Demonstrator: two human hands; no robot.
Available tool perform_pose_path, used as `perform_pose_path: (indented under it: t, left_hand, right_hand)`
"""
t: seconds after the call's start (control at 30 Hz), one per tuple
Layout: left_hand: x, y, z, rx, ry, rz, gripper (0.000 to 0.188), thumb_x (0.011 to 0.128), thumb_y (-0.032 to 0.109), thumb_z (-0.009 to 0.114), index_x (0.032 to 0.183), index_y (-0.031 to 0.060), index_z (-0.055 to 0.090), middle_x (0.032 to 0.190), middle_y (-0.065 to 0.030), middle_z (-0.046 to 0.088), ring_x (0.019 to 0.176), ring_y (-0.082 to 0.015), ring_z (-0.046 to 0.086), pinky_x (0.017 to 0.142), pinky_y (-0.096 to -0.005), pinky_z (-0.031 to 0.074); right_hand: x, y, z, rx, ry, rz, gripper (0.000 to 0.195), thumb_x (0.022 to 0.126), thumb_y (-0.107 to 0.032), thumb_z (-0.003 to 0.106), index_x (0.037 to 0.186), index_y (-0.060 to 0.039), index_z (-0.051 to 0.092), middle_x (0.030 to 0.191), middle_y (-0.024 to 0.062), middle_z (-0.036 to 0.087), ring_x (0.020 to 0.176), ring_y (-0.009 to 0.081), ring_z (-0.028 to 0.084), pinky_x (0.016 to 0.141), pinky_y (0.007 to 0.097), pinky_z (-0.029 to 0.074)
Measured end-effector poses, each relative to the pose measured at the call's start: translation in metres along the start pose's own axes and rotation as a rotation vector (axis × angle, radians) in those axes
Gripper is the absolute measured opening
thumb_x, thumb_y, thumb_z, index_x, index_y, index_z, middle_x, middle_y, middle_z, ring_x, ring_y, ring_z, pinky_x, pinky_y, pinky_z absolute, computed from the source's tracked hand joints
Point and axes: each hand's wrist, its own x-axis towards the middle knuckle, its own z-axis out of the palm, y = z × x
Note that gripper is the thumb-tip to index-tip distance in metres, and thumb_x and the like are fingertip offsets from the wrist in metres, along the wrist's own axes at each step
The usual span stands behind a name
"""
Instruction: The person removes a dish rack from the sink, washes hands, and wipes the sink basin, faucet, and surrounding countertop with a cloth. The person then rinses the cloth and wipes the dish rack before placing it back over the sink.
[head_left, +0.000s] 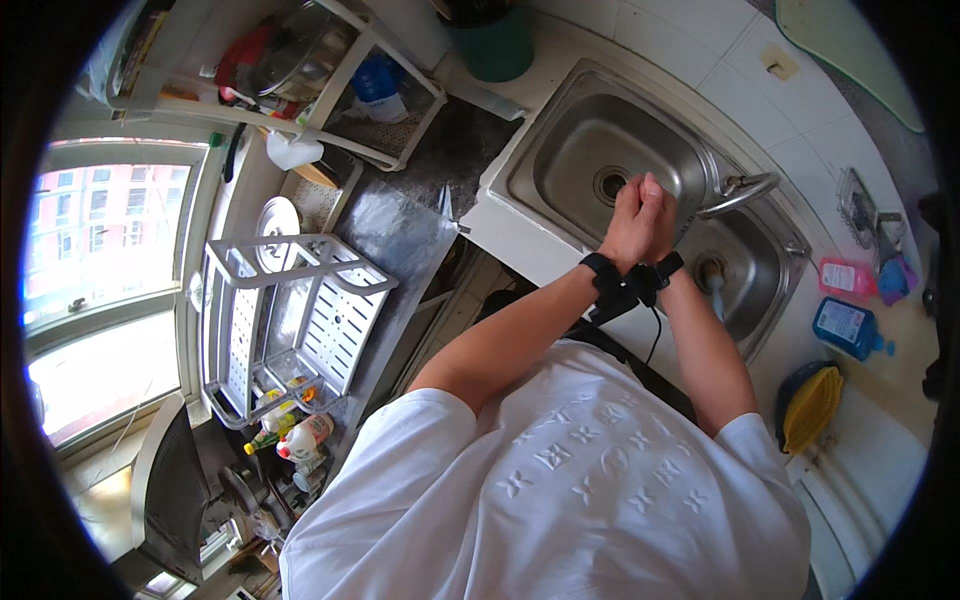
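My left hand (627, 231) and my right hand (657, 214) are pressed together over a double-bowl stainless steel sink (585, 139). Their fingers are drawn in; no object shows between them, though the palms are hidden. Beneath the fingertips lies the drain (611, 182) of the larger bowl. A curved metal faucet (739, 196) reaches in beside my right hand, its spout end close to the wrist. Whether water runs from it is hard to tell. Black bands (600, 271) circle both wrists, and a thin black cable (658, 330) hangs between the forearms.
Right of the sink stand a pink bottle (846, 277), a blue pump bottle (847, 328) and a yellow plastic basket (811, 409). A green container (491, 45) is behind the sink. On the left counter are a white slotted rack (337, 322) and several bottles (306, 436).
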Motion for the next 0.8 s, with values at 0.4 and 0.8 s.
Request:
perform_pose_path:
  t: [0.4, 0.8]
  left_hand:
    - [0.022, -0.058, -0.039, 0.795, -0.391, -0.038, 0.075, 0.094, 0.044, 0.058, 0.150, -0.0023, 0.037, 0.149, -0.0306, 0.041, 0.141, -0.0441, 0.039, 0.117, -0.0449, 0.031]
    - [0.009, -0.055, -0.059, 0.237, -0.138, 0.034, 0.037, 0.094, 0.021, 0.065, 0.125, 0.0007, 0.065, 0.107, -0.0126, 0.072, 0.097, -0.0219, 0.069, 0.086, -0.0340, 0.052]
  right_hand:
    - [0.000, 0.033, -0.038, -0.670, -0.183, 0.380, 0.013, 0.090, -0.009, 0.058, 0.099, -0.0005, 0.054, 0.091, 0.0131, 0.060, 0.079, 0.0261, 0.060, 0.071, 0.0368, 0.049]
    - [-0.046, 0.003, -0.031, -0.558, 0.272, 0.235, 0.019, 0.100, -0.013, 0.060, 0.115, -0.0004, 0.061, 0.109, 0.0109, 0.070, 0.094, 0.0175, 0.065, 0.081, 0.0316, 0.052]
